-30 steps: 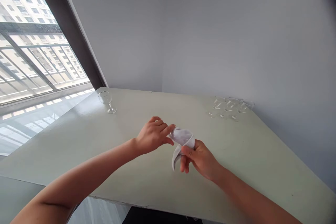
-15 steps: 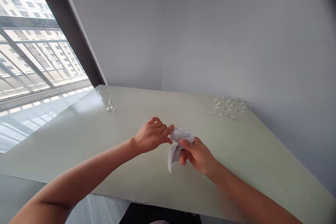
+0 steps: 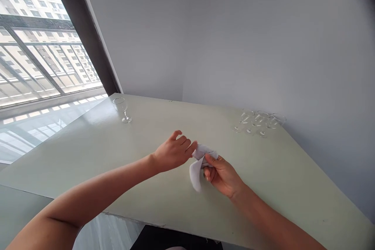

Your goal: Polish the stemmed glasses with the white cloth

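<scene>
A white cloth (image 3: 195,174) is held above the middle of the table, one end hanging down. My right hand (image 3: 220,172) grips it, thumb on top and fingers curled beneath. Something clear, perhaps glass, seems to be wrapped in the cloth, but I cannot make out its shape. My left hand (image 3: 175,151) is at the cloth's upper left side, its fingers bent and the fingertips nearest the cloth. What those fingertips pinch, if anything, is hidden.
One stemmed glass (image 3: 120,105) stands at the table's far left. Several stemmed glasses (image 3: 261,118) are grouped at the far right by the wall. The pale green table (image 3: 140,133) reaches the walls, with a window (image 3: 43,47) at the left.
The view has shifted slightly. My right hand and the cloth have turned a little, and the hanging end has swung. My left hand stays beside the cloth.
</scene>
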`<state>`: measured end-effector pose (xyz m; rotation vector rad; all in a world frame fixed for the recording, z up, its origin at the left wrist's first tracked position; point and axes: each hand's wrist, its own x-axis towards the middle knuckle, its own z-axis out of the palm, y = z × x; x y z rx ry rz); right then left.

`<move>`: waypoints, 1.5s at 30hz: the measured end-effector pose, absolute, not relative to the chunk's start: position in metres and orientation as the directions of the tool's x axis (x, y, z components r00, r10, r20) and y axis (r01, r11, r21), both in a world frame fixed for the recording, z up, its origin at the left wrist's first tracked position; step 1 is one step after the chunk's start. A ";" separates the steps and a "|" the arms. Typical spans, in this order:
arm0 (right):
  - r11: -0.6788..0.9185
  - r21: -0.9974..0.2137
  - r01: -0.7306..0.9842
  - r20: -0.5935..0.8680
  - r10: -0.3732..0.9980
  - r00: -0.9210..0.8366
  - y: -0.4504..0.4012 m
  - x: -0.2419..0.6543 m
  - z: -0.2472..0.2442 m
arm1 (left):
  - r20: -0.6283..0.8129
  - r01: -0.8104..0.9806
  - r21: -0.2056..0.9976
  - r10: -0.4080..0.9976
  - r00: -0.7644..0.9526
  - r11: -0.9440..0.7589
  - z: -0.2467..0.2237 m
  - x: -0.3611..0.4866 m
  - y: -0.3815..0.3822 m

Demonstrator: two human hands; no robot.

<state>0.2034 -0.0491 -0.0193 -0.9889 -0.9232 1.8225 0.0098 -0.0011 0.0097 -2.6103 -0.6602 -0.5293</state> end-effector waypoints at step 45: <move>0.678 -0.494 0.544 0.267 0.714 -0.647 -0.025 0.235 -0.014 | -0.322 0.425 0.898 0.491 0.809 -0.111 0.017 -0.015 0.008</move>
